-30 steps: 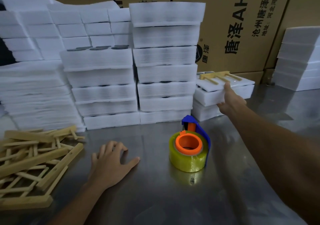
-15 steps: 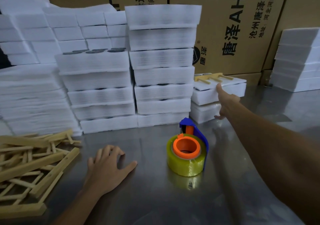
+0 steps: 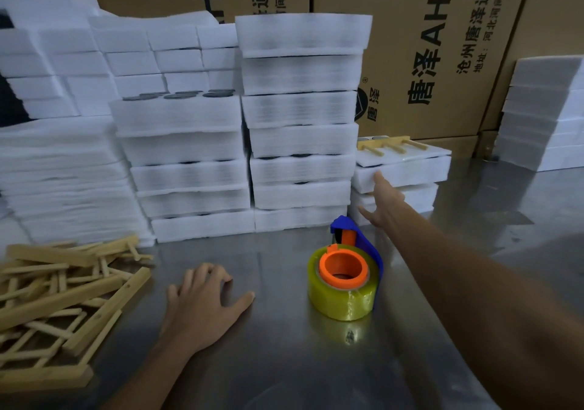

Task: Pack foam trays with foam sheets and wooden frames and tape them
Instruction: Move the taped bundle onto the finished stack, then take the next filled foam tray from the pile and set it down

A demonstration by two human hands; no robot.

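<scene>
- The right hand (image 3: 384, 202) reaches forward with fingers straight and spread, its fingertips touching the front wall of the upper foam tray (image 3: 410, 172) in a short two-tray stack; its grip is apart and it clasps nothing.
- On that tray lies a white foam sheet (image 3: 420, 155), and on the sheet rests a wooden frame (image 3: 390, 145), with pegs pointing toward the camera.
- The left hand (image 3: 202, 302) lies palm down on the metal counter (image 3: 278, 371), fingers loosely bent, thumb out to the right; its grip is relaxed and holds nothing.
- Between the two hands stands a tape dispenser (image 3: 347, 280): a yellowish roll on an orange core in a blue holder, lying on the counter just before the tall stacks.
- Left of the short stack, tall stacks of foam trays (image 3: 301, 125) rise side by side, touching one another.
- At the left edge, a loose pile of wooden frames (image 3: 63, 296) lies on the counter, near the left hand but apart from it.
- Behind everything stand cardboard boxes (image 3: 442, 46) with printed lettering; another stack of white foam (image 3: 546, 116) sits at the far right.
</scene>
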